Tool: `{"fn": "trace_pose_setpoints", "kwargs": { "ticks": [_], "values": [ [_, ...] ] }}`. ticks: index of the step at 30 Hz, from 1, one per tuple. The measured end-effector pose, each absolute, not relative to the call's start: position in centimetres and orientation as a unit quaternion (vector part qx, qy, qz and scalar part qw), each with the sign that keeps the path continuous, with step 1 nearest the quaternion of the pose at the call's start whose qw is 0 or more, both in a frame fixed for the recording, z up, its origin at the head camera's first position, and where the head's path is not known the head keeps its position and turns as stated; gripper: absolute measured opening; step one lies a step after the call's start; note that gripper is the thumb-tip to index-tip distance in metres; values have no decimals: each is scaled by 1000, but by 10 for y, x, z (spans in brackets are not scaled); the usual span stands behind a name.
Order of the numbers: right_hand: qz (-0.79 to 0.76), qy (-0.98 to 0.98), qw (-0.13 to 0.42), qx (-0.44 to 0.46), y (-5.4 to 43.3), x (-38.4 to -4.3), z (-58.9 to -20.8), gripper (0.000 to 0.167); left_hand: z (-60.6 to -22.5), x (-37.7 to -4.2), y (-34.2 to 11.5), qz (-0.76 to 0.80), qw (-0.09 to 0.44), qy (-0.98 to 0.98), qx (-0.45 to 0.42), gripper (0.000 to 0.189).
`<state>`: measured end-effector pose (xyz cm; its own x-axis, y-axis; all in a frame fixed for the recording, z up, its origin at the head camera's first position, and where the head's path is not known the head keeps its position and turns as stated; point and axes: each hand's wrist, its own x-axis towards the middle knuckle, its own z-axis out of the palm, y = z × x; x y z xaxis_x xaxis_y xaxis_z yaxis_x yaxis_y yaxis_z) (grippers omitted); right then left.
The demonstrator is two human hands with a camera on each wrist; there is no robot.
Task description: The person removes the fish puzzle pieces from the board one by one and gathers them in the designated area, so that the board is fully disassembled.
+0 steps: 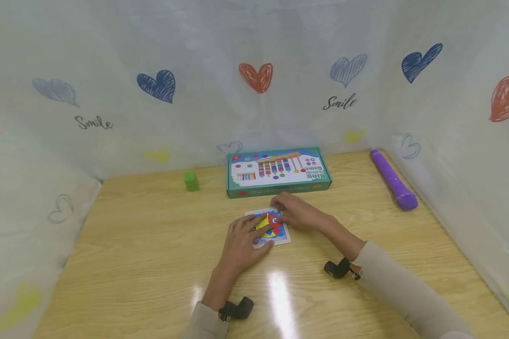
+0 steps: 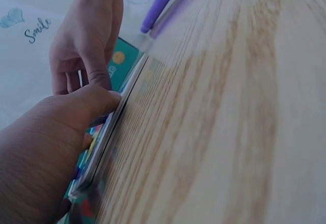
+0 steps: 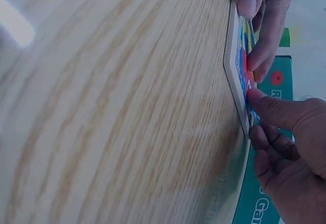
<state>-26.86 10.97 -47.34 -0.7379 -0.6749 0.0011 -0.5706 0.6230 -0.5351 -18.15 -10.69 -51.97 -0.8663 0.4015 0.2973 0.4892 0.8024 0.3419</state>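
Note:
A flat square fish puzzle, with a red and yellow fish on a blue ground and a pale rim, lies on the table in front of me. My left hand rests over its left part with fairly straight fingers spread on the picture, its thumb along the near edge. At the far right corner, my right hand has its fingers curled at the puzzle's edge. The right wrist view shows the right thumb on the red part by the eye, fingertips close below it at the rim. Both hands hide parts of the picture.
Just behind the puzzle lies a green ring game box. A green block stands at the back left, and a purple toy microphone lies at the right. Pale curtains with printed hearts enclose the wooden table.

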Motion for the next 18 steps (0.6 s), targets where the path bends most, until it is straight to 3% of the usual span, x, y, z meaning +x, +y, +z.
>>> {"fn": "trace_pose_setpoints", "kwargs": {
  "ticks": [11, 18],
  "values": [
    [-259, 897, 100, -343, 112, -274, -476, 37, -520, -182, -108, -216, 112, -940, -238, 43],
    [-220, 904, 62, -361, 112, -271, -474, 41, -521, -183, -108, -216, 109, -940, -239, 43]
  ]
}}
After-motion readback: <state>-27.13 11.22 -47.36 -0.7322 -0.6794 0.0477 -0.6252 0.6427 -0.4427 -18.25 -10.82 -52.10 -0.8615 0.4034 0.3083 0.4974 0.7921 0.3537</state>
